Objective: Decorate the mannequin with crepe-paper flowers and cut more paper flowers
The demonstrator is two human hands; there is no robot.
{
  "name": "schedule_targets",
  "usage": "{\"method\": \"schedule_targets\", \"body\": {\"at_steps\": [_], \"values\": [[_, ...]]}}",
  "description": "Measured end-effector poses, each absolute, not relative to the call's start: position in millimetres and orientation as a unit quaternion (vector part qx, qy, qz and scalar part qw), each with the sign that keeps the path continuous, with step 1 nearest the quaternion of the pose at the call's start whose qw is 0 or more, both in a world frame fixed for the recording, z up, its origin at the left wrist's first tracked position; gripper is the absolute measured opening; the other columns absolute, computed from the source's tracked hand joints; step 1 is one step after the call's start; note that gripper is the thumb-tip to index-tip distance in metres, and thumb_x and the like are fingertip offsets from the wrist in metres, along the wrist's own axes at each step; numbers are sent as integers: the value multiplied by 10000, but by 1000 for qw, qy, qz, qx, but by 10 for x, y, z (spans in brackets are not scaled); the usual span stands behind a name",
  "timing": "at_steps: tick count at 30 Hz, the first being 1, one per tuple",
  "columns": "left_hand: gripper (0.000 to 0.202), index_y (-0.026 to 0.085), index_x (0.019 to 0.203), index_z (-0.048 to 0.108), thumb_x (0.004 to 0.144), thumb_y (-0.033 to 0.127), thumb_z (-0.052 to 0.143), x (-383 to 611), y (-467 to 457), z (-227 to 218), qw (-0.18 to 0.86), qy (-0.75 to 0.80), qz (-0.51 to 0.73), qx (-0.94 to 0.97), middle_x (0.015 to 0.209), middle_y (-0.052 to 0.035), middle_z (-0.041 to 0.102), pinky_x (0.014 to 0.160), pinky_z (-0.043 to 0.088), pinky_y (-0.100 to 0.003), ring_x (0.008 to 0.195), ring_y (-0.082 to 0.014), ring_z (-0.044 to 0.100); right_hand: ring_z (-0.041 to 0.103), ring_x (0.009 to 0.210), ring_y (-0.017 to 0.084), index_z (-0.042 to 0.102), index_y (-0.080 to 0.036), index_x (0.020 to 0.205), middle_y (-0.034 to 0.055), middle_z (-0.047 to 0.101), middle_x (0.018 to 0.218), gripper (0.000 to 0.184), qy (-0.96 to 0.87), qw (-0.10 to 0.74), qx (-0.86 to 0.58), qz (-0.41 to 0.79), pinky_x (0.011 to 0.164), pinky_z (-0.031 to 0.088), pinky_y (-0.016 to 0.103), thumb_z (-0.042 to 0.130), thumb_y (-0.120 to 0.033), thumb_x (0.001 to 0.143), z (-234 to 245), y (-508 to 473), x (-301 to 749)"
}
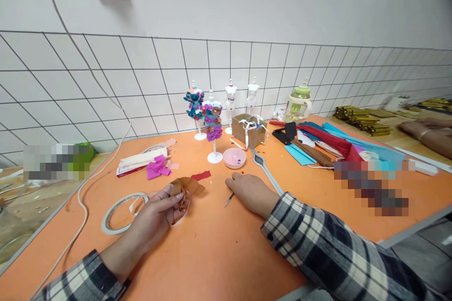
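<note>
My left hand (164, 209) is closed on a piece of brown crepe paper (187, 187), gathered into folds at the fingers with a loose flap to the right. A small red strip (201, 175) lies just past that flap. My right hand (249, 191) rests low over the orange table, fingers curled. From under them a thin, dark pointed tool (229, 199) sticks out toward me; its other end is hidden. Beyond the hands stands a small white dress form (213, 124) wrapped in purple and blue ruffles. A pink bowl (234, 158) sits beside its base.
More dress forms (230, 99) stand at the back by a cardboard box (247, 129). Tape rolls (116, 214) and magenta paper (158, 168) lie left. Coloured paper (332, 138), a phone and a green-lidded bottle (299, 103) are right. A cable (83, 202) crosses the left edge. Another person's hand (420, 130) is far right.
</note>
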State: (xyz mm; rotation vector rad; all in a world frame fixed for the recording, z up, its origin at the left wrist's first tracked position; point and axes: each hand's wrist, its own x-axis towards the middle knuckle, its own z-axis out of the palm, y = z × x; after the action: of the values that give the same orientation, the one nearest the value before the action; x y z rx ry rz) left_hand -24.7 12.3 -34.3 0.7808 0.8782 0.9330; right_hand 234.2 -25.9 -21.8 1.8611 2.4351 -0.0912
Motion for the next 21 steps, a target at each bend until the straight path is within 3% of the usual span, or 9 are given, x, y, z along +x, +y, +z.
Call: {"method": "schedule_targets", "body": {"at_steps": [5,8,11,14,17,21], "values": [[315,180,987,684,698,59,713,-201,101,-297,714,403,426,382,885,-52,718,760,602,-277,804,-179,707,683,919,239,572,-204,1198,115,636,1138,375,796,37,602,-37,661,446,291,468,-51,872,-186,-267,2425],[305,197,920,657,636,84,647,-222,127,-311,705,413,426,388,923,-52,709,788,604,-345,873,-219,710,681,933,242,580,-211,1197,118,651,1124,353,786,37,616,-38,680,441,294,468,-72,893,-190,-266,2486],[204,209,844,635,647,160,608,-255,153,-336,702,422,419,392,841,-54,692,759,606,-413,831,-249,701,675,976,263,608,-173,1142,140,671,1090,265,769,40,637,-36,725,457,311,452,-107,937,-191,-267,2504],[100,198,830,659,756,261,635,-264,160,-346,700,437,409,390,805,-65,691,731,601,-394,756,-229,678,673,1012,277,627,-137,1103,158,686,1083,226,758,44,650,-35,766,474,323,462,-119,950,-165,-282,2488],[183,169,803,693,821,336,619,-255,164,-350,709,435,401,384,780,-90,695,674,585,-343,722,-219,662,684,1002,278,626,-133,1118,157,695,1091,224,754,47,654,-40,760,491,323,469,-129,957,-125,-301,2471],[160,161,822,707,769,305,664,-253,184,-367,686,427,411,421,835,-105,719,701,570,-346,783,-245,674,697,992,277,625,-122,1136,173,696,1111,245,754,52,653,-45,762,513,321,448,-121,967,-114,-319,2431]]}}
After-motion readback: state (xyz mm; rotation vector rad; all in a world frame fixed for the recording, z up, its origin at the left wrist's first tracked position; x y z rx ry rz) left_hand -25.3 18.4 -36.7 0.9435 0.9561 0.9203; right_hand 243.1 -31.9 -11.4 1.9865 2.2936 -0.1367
